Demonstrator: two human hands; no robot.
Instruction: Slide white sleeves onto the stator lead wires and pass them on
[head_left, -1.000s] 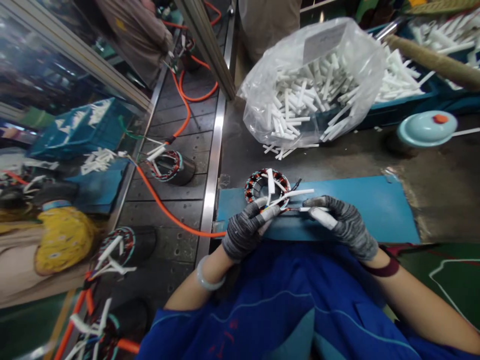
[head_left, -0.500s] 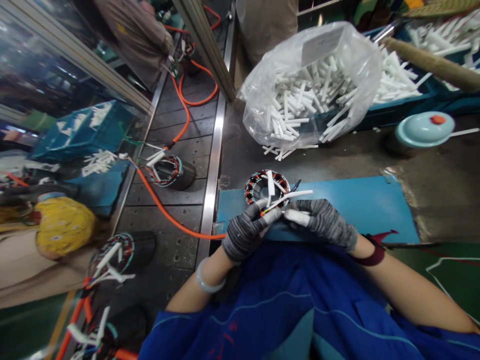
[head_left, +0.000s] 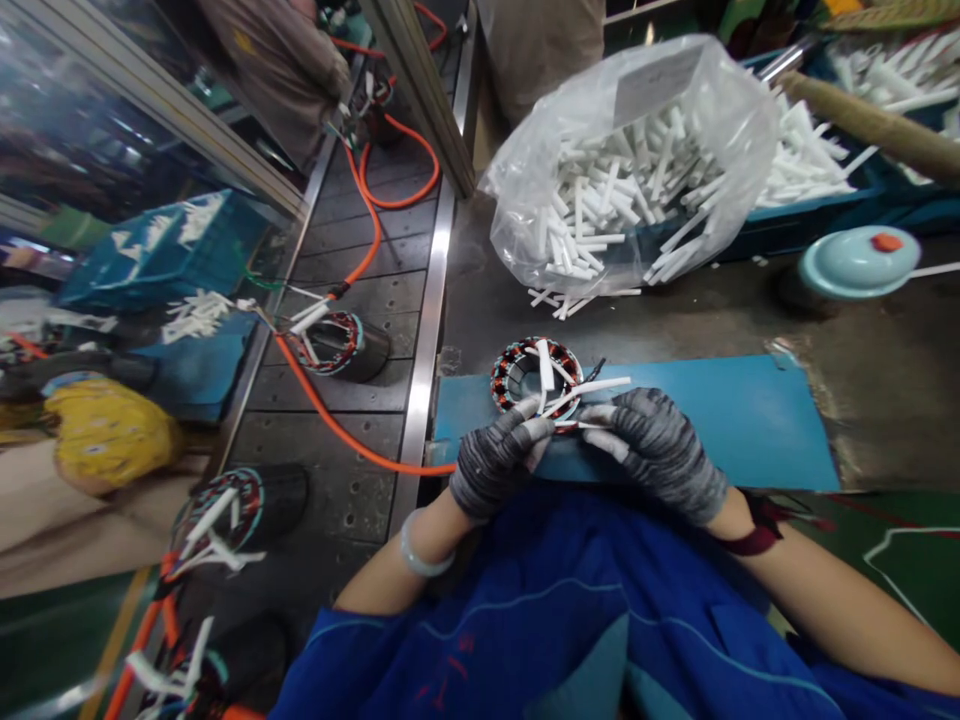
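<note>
A motor stator (head_left: 501, 378) with copper-red windings and pale blue edging stands on the blue mat (head_left: 739, 420) before me. White insulating sleeves (head_left: 546, 365) cover leads that rise from it and lie across its ring. My left hand (head_left: 499, 455), in a grey knit glove with white fingertips, pinches a thin white sleeve (head_left: 568, 425) at the stator's near edge. At the sleeve's other end, my right hand (head_left: 660, 450), gloved alike, has thumb and fingertips closed on it. A reddish wire seems to show there, partly hidden by the fingers.
A clear plastic bag (head_left: 517, 215) of cut white sleeves lies behind, beside blue bins (head_left: 795, 215). A pale blue lidded container (head_left: 855, 262) stands at right. Left of a metal rail (head_left: 429, 350), a conveyor (head_left: 345, 425) carries more stators and an orange cable (head_left: 330, 432). A co-worker's yellow sleeve (head_left: 105, 430) is at far left.
My right hand has shifted slightly right and turned, its fingers more raised. The thin sleeve now shows stretched between both hands. The yellow wire tip by my left fingers no longer shows.
</note>
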